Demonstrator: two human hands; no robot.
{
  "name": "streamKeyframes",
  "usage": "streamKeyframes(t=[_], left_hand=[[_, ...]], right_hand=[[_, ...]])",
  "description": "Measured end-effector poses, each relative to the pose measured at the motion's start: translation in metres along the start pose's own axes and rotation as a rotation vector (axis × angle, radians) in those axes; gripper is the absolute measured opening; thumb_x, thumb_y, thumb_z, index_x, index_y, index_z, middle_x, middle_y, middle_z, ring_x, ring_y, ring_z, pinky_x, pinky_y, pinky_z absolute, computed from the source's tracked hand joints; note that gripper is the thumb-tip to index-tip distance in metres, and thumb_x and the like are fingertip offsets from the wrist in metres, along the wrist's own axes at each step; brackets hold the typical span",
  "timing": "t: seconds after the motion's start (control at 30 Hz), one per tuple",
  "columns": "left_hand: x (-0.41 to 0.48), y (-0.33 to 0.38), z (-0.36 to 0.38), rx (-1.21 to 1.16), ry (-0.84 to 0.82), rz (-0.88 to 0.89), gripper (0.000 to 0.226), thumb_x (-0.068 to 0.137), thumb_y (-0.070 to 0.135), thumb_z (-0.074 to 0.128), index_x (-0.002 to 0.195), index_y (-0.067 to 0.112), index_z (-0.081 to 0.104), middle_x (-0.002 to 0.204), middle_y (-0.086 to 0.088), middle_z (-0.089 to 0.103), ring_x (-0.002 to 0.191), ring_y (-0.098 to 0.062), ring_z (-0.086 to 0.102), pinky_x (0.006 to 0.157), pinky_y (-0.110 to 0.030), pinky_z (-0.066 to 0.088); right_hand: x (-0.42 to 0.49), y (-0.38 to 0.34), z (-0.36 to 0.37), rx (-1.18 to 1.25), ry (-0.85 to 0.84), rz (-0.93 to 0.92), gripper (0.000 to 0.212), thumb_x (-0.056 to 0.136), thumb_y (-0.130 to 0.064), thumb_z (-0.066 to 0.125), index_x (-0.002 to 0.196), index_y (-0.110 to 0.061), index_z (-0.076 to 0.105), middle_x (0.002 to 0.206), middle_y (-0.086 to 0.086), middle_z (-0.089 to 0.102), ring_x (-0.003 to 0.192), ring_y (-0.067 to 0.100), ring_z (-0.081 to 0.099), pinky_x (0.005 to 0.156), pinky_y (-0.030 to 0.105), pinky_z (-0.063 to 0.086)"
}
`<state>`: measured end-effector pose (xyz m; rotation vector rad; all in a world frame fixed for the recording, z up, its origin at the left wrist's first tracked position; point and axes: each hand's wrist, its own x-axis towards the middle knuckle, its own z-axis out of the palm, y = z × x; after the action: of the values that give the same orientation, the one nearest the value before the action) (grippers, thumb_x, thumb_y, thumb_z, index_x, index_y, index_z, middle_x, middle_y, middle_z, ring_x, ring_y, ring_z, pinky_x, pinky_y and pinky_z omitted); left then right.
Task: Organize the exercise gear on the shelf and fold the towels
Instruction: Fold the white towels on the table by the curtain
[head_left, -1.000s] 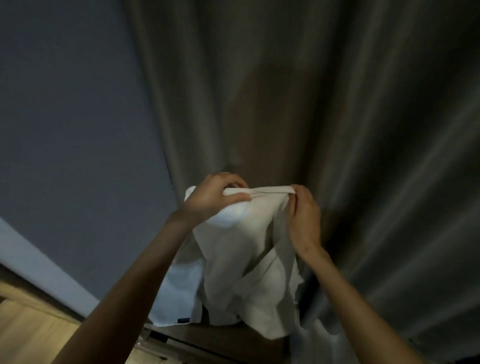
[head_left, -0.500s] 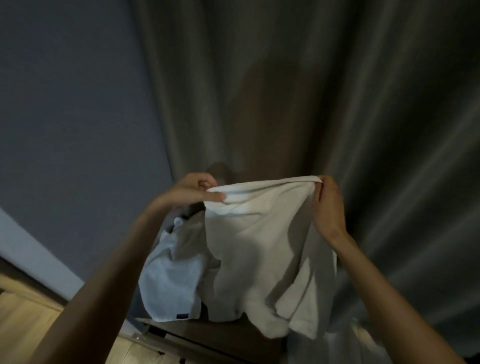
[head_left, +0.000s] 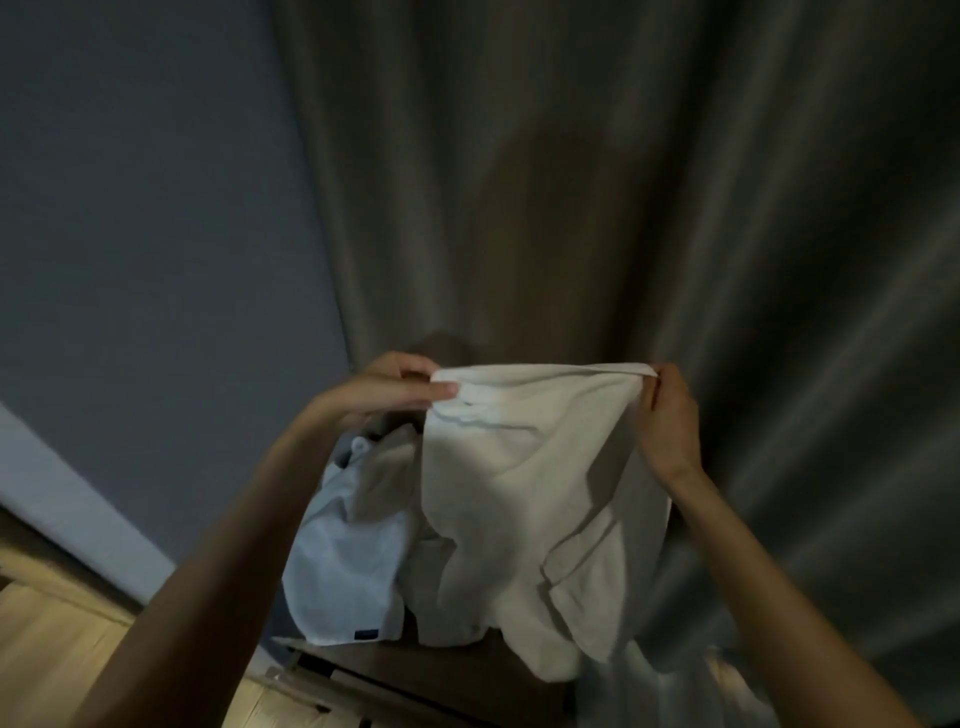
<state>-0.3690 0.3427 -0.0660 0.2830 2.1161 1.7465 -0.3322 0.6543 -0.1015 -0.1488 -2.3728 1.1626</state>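
Two big backdrops fill my view: a grey-brown curtain (head_left: 597, 182) hanging in long vertical folds across the middle and right, and a blue-grey wall (head_left: 145, 208) on the left, with a pale skirting strip along its foot. Next in size is the cream towel (head_left: 530, 493), held up in the air in front of the curtain. Its top edge is pulled nearly straight between both hands, and the rest hangs down in loose, uneven folds, with a doubled flap low on the right side. Behind it and to the left I see a crumpled heap of white cloth (head_left: 343, 566) with a small dark label at its lower edge, lying on a dark wooden top (head_left: 415, 670). Light wood floor (head_left: 47, 639) shows at the lower left. My left hand (head_left: 379, 392) pinches the towel's upper left corner, thumb laid flat along the hem and fingers curled behind. My right hand (head_left: 667, 421) pinches the upper right corner between thumb and fingertips.
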Motion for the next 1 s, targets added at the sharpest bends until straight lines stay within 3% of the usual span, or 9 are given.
streamKeyframes(t=[0.1, 0.17, 0.27, 0.47, 0.6, 0.67, 0.77, 0.87, 1.0], left_hand=[[0.006, 0.010, 0.001, 0.128, 0.386, 0.137, 0.016, 0.075, 0.012, 0.078, 0.078, 0.013, 0.063, 0.073, 0.000, 0.059, 0.064, -0.006, 0.057, 0.057, -0.008, 0.044], [0.011, 0.012, -0.004, 0.269, 0.561, 0.207, 0.028, 0.075, 0.005, 0.078, 0.068, 0.017, 0.054, 0.065, 0.001, 0.050, 0.058, -0.009, 0.046, 0.054, -0.013, 0.039], [0.012, 0.015, -0.010, 0.643, 0.618, 0.312, 0.029, 0.076, 0.007, 0.072, 0.062, 0.014, 0.047, 0.058, 0.001, 0.046, 0.058, -0.018, 0.046, 0.058, -0.027, 0.034], [0.009, 0.016, -0.013, 1.180, 0.722, 0.280, 0.039, 0.080, 0.025, 0.067, 0.059, 0.017, 0.035, 0.058, -0.002, 0.045, 0.065, -0.034, 0.053, 0.054, -0.031, 0.028], [0.007, 0.013, -0.016, 0.627, 0.489, 0.127, 0.024, 0.083, 0.019, 0.072, 0.075, 0.009, 0.052, 0.043, 0.002, 0.057, 0.038, -0.013, 0.054, 0.040, -0.024, 0.042], [0.007, 0.015, -0.014, 0.391, 0.414, -0.004, 0.025, 0.080, 0.016, 0.076, 0.073, 0.008, 0.054, 0.034, 0.002, 0.052, 0.026, -0.006, 0.044, 0.030, -0.017, 0.035], [0.006, 0.021, -0.014, 0.295, 0.339, -0.138, 0.021, 0.073, 0.020, 0.082, 0.077, 0.013, 0.062, 0.042, 0.003, 0.049, 0.030, -0.005, 0.036, 0.032, -0.013, 0.028], [0.003, 0.022, -0.013, 0.111, 0.175, -0.220, 0.014, 0.077, 0.019, 0.077, 0.083, 0.021, 0.064, 0.054, 0.006, 0.054, 0.039, -0.001, 0.043, 0.041, -0.011, 0.040], [0.006, 0.014, -0.012, 0.104, 0.247, -0.101, 0.011, 0.084, 0.004, 0.069, 0.083, 0.014, 0.063, 0.063, -0.005, 0.054, 0.047, -0.005, 0.053, 0.048, -0.017, 0.053]], right_hand=[[-0.006, -0.003, -0.003, -0.016, -0.064, -0.102, 0.019, 0.090, -0.028, 0.036, 0.099, -0.018, 0.049, 0.098, 0.002, 0.055, 0.087, 0.015, 0.052, 0.074, 0.027, 0.036], [-0.009, -0.002, -0.003, -0.055, -0.104, -0.143, 0.015, 0.097, -0.027, 0.036, 0.101, -0.022, 0.050, 0.098, -0.002, 0.055, 0.084, 0.009, 0.052, 0.072, 0.024, 0.036], [-0.012, -0.002, -0.004, -0.087, -0.199, -0.146, 0.014, 0.102, -0.029, 0.037, 0.105, -0.028, 0.051, 0.101, -0.007, 0.055, 0.085, 0.000, 0.052, 0.072, 0.014, 0.038], [-0.009, -0.010, -0.016, -0.097, -0.196, -0.224, 0.022, 0.101, -0.020, 0.045, 0.105, -0.009, 0.063, 0.096, 0.003, 0.063, 0.086, 0.016, 0.058, 0.075, 0.019, 0.038], [-0.009, -0.009, -0.019, -0.114, -0.198, -0.228, 0.022, 0.100, -0.018, 0.046, 0.104, -0.007, 0.064, 0.097, 0.007, 0.066, 0.087, 0.018, 0.059, 0.076, 0.022, 0.039], [-0.009, -0.007, -0.020, -0.121, -0.199, -0.203, 0.023, 0.100, -0.018, 0.046, 0.105, -0.005, 0.064, 0.099, 0.011, 0.067, 0.089, 0.022, 0.060, 0.078, 0.027, 0.043], [-0.011, -0.001, -0.018, -0.149, -0.190, -0.148, 0.025, 0.101, -0.021, 0.044, 0.108, -0.006, 0.063, 0.101, 0.012, 0.066, 0.089, 0.021, 0.059, 0.078, 0.027, 0.042], [-0.013, 0.001, -0.015, -0.130, -0.135, -0.081, 0.027, 0.101, -0.022, 0.043, 0.110, -0.007, 0.063, 0.103, 0.011, 0.066, 0.089, 0.018, 0.057, 0.079, 0.024, 0.040], [-0.015, 0.004, -0.014, -0.091, -0.153, -0.061, 0.024, 0.101, -0.024, 0.043, 0.109, -0.011, 0.061, 0.101, 0.008, 0.065, 0.088, 0.016, 0.057, 0.077, 0.025, 0.041]])
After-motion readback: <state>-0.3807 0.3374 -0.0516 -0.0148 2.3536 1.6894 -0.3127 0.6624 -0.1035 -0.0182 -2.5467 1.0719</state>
